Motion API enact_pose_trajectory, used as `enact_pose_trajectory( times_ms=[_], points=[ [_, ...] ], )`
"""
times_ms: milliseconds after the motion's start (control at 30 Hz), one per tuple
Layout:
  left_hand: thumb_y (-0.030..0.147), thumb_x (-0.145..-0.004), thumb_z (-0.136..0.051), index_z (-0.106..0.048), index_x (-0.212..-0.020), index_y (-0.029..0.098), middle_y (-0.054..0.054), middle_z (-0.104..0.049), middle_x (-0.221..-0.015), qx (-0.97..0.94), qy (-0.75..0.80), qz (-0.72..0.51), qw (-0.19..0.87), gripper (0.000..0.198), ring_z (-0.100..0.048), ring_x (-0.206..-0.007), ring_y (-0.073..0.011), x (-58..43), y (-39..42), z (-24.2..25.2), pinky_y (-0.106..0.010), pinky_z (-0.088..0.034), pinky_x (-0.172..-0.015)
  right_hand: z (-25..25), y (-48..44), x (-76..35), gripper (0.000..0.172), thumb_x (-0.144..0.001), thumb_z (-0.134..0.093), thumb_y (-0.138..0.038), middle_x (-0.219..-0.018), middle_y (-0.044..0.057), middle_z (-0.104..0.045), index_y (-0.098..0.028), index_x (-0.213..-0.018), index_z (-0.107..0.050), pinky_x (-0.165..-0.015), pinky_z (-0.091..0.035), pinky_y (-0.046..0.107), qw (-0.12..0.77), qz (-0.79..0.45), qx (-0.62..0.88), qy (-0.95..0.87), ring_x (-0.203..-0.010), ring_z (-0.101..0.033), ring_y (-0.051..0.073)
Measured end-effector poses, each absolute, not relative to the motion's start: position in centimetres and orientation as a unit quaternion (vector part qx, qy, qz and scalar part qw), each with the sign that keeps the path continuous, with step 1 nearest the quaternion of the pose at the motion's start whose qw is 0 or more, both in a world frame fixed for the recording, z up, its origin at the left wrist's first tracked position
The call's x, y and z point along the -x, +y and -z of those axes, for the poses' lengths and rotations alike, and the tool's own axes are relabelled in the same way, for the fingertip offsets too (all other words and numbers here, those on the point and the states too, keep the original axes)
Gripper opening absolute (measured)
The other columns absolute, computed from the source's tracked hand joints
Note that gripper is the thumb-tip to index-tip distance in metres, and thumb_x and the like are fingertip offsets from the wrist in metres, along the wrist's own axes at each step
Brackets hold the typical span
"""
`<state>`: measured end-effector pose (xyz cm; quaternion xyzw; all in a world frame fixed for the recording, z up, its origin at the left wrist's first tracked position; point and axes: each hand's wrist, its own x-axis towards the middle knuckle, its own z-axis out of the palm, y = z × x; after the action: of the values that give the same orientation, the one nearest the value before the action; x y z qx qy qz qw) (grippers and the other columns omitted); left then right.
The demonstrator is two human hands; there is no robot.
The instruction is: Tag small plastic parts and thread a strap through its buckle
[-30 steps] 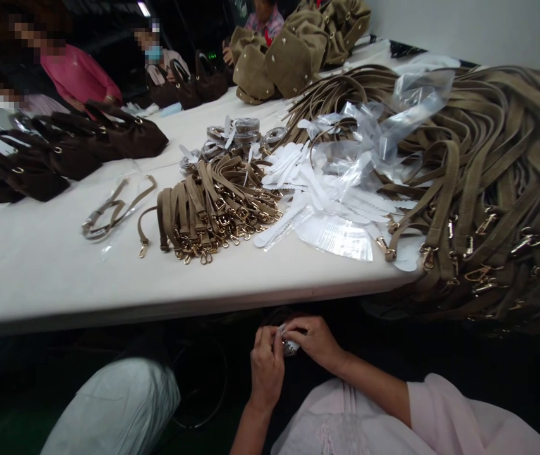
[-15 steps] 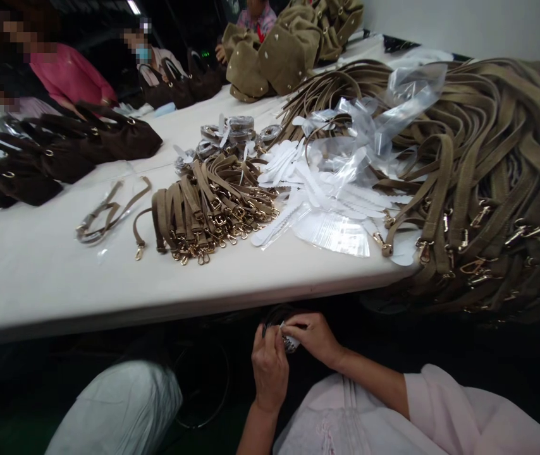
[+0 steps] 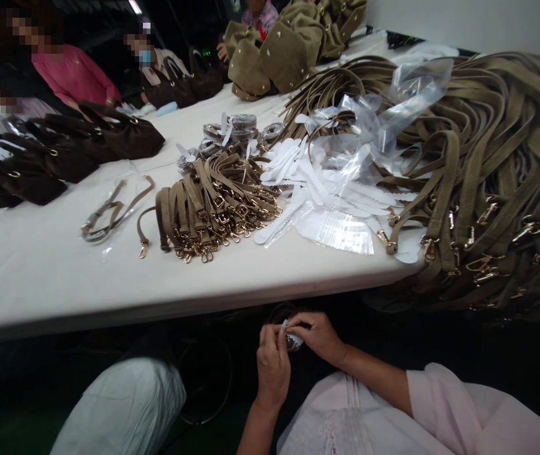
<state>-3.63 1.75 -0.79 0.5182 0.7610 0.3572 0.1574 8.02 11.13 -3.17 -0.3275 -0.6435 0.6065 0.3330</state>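
Both hands are up close together just below the near edge of the white-covered table [image 3: 75,284], with a small white-and-metal bundle [image 3: 293,343] between them. The left hand [image 3: 272,357] has its fingers curled in and its thumb upright, closed around the left side of the bundle; how much lies inside the curled fingers cannot be told. The right hand [image 3: 320,335] comes in from the other side, thumb and fingertips nearly together in a pinch at the white tip on top, right beside the left thumb. The body of the bundle sits just below that pinch, to the right of the left thumb and under the right fingers, so it pokes out of the grip on the lower side. Its metal bits are too small to make out clearly.

On the table above the hands lie a pile of short brown straps [image 3: 194,215] with gold clasps, white paper strips [image 3: 317,183] and clear plastic sleeves [image 3: 339,230]. To the right, a big heap of long brown straps [image 3: 502,139] spills over the table edge
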Motion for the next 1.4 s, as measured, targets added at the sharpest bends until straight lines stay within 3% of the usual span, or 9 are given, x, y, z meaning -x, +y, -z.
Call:
enact_pose_trajectory(
  times_ms=[200,367,433,500,633,867,1133,1300,1400],
  points=[
    [0.028,-0.102,-0.037,-0.061,-0.103,0.022,-0.009,-0.069,-0.095,-0.573,0.728,-0.355,0.125,0.025,-0.066,-0.101,-0.0268,4.3,1.7,1.7,-0.041,-0.055,-0.085,3.4,11.5,-7.7,0.004,-0.074,-0.073,-0.013,-0.074,0.001,-0.071,-0.017,-0.075,-0.072,-0.062,-0.046,0.023,0.311,-0.593,0.392,-0.631,-0.066,-0.063,0.016],
    [0.026,-0.1,-0.044,-0.066,-0.102,0.025,-0.002,-0.071,-0.087,-0.569,0.697,-0.407,0.161,0.023,-0.068,-0.083,-0.0202,4.5,1.8,2.3,-0.049,-0.04,-0.108,3.3,11.9,-7.9,0.012,-0.078,-0.068,-0.015,-0.086,0.001,-0.075,-0.019,-0.085,-0.076,-0.071,-0.051,0.023,0.295,-0.607,0.365,-0.641,-0.08,-0.068,0.018],
    [0.029,-0.099,-0.047,-0.068,-0.097,0.025,-0.001,-0.07,-0.085,-0.528,0.705,-0.434,0.189,0.021,-0.067,-0.08,-0.019,4.5,1.7,2.3,-0.045,-0.044,-0.104,3.1,11.8,-7.9,0.013,-0.08,-0.066,-0.015,-0.084,0.0,-0.075,-0.021,-0.082,-0.077,-0.072,-0.051,0.023,0.29,-0.602,0.357,-0.653,-0.079,-0.069,0.018],
    [0.032,-0.098,-0.048,-0.068,-0.097,0.024,-0.003,-0.069,-0.087,-0.496,0.716,-0.444,0.208,0.021,-0.066,-0.081,-0.0186,4.4,1.7,2.2,-0.036,-0.052,-0.089,2.8,11.5,-7.8,0.014,-0.077,-0.066,-0.013,-0.079,-0.001,-0.074,-0.021,-0.08,-0.077,-0.067,-0.049,0.023,0.293,-0.584,0.363,-0.665,-0.072,-0.068,0.017],
    [0.032,-0.098,-0.05,-0.067,-0.095,0.023,-0.002,-0.069,-0.09,-0.46,0.724,-0.452,0.244,0.02,-0.066,-0.082,-0.0165,4.4,1.5,1.8,-0.025,-0.053,-0.072,2.6,11.1,-7.5,0.017,-0.075,-0.065,-0.008,-0.078,0.0,-0.074,-0.021,-0.079,-0.076,-0.067,-0.048,0.023,0.305,-0.557,0.366,-0.68,-0.072,-0.068,0.017],
    [0.032,-0.092,-0.06,-0.069,-0.087,0.022,-0.005,-0.066,-0.108,-0.4,0.702,-0.514,0.287,0.014,-0.063,-0.103,-0.0202,4.0,1.0,1.5,-0.03,-0.051,-0.09,3.1,11.0,-7.7,0.02,-0.083,-0.06,-0.009,-0.083,-0.001,-0.074,-0.022,-0.084,-0.075,-0.073,-0.048,0.023,0.308,-0.538,0.335,-0.71,-0.077,-0.068,0.015],
    [0.027,-0.091,-0.06,-0.065,-0.081,0.021,-0.002,-0.057,-0.088,-0.427,0.712,-0.515,0.213,0.014,-0.06,-0.083,-0.016,3.5,1.2,1.0,-0.025,-0.05,-0.073,2.3,10.0,-7.5,0.01,-0.076,-0.066,-0.009,-0.073,-0.001,-0.067,-0.018,-0.08,-0.066,-0.06,-0.038,0.024,0.312,-0.463,0.375,-0.74,-0.06,-0.057,0.013],
    [0.021,-0.093,-0.059,-0.064,-0.084,0.021,-0.002,-0.063,-0.091,-0.534,0.689,-0.457,0.175,0.01,-0.061,-0.092,-0.0184,4.5,0.7,0.8,-0.032,-0.048,-0.089,3.2,10.2,-7.9,0.014,-0.078,-0.063,-0.005,-0.074,-0.002,-0.067,-0.019,-0.079,-0.066,-0.063,-0.04,0.023,0.32,-0.468,0.345,-0.748,-0.063,-0.058,0.012],
    [0.019,-0.095,-0.054,-0.063,-0.085,0.021,-0.002,-0.065,-0.089,-0.582,0.677,-0.415,0.174,0.013,-0.061,-0.091,-0.0187,5.4,0.8,0.2,-0.034,-0.048,-0.089,3.6,10.3,-7.9,0.017,-0.079,-0.062,-0.004,-0.075,-0.002,-0.068,-0.02,-0.079,-0.067,-0.065,-0.042,0.022,0.33,-0.474,0.332,-0.746,-0.067,-0.061,0.013]
  ],
)
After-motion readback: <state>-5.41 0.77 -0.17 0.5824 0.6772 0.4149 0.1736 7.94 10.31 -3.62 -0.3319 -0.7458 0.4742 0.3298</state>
